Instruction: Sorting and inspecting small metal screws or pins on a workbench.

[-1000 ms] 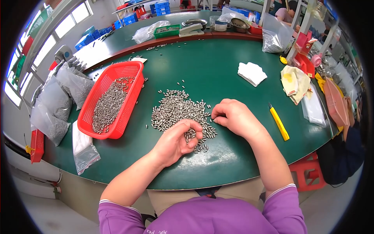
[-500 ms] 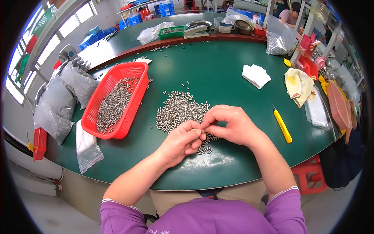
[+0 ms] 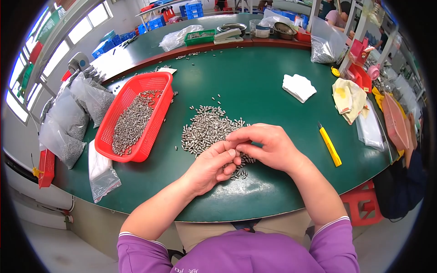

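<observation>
A loose pile of small silvery metal pieces (image 3: 207, 129), each short and pointed, lies mid-table. At the pile's near right edge my two hands meet. My left hand (image 3: 214, 166) is closed, thumb pressed against curled fingers; whatever it pinches is too small to make out. Over its fingertips arches my right hand (image 3: 268, 145), thumb and forefinger closing toward the same spot, where a tiny piece may be hidden. To the left a red perforated plastic basket (image 3: 107, 129) leans slightly and contains many more of the same metal pieces.
Filled clear plastic bags (image 3: 68, 118) stand at the left edge, beside flat empty bags (image 3: 102, 175). On the right are a yellow utility knife (image 3: 330, 145), a folded white cloth (image 3: 299, 88) and a stained cream cloth (image 3: 349, 100). A green tray (image 3: 200, 37) sits on the back ledge.
My right forefinger has lifted and stretched a little to the left over my left fingertips. My left hand stays almost in place. The pile and basket look the same.
</observation>
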### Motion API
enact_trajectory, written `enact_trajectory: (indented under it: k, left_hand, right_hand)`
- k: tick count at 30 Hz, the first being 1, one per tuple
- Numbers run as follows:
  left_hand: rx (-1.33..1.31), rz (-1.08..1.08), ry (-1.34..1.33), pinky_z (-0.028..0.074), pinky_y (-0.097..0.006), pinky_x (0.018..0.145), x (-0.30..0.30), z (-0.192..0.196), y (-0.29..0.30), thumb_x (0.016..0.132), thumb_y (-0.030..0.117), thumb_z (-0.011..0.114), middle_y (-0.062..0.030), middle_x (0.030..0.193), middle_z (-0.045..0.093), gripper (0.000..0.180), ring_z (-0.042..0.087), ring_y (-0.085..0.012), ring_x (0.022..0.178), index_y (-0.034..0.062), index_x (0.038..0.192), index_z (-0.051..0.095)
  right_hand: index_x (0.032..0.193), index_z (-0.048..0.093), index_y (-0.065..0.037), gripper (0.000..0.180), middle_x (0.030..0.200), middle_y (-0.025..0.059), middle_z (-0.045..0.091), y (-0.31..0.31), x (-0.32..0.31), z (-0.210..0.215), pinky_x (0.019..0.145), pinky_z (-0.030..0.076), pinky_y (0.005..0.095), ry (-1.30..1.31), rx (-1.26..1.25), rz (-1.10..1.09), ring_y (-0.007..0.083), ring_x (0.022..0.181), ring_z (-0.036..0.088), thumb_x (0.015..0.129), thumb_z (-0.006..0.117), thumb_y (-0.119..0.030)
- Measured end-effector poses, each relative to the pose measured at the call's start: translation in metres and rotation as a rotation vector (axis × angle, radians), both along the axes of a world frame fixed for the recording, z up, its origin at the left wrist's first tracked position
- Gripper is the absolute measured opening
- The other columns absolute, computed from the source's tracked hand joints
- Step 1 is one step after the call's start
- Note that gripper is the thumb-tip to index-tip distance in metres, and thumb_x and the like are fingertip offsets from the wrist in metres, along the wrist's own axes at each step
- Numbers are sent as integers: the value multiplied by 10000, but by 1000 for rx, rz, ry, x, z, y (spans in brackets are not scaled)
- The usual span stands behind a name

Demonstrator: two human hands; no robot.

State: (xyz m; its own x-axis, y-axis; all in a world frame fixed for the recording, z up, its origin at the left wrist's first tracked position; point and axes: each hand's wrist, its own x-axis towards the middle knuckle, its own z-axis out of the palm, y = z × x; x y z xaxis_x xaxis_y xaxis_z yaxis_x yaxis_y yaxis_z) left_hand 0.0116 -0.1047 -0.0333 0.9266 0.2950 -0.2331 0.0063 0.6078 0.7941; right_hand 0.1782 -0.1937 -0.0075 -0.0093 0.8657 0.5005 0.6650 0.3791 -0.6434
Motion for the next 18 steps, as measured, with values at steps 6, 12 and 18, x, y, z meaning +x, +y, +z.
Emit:
enact_trajectory:
  k: [6,12,18]
  left_hand:
    - [-15,10,-1,300,-184,435,-1,1,0,945,211,356,-88,864,508,225,404,-108,607,25,958,481]
    - [-21,16,-17,303,-183,443,-2,0,1,951,238,344,-85,876,502,255,405,-108,624,26,981,484]
    - [-22,13,-11,302,-183,444,-2,1,1,954,239,357,-84,880,500,251,405,-108,630,25,969,487]
  right_hand:
    - [882,634,-82,146,824,41,623,-1,20,-7,718,481,321,-240,-61,-257,221,806,587,738,642,-57]
    - [806,632,-89,103,809,34,590,-3,23,-13,730,472,335,-308,-227,-193,225,834,563,706,645,-64]
    - [819,634,-103,117,819,33,573,-5,23,-8,730,472,341,-401,-254,-200,226,839,555,704,649,-86]
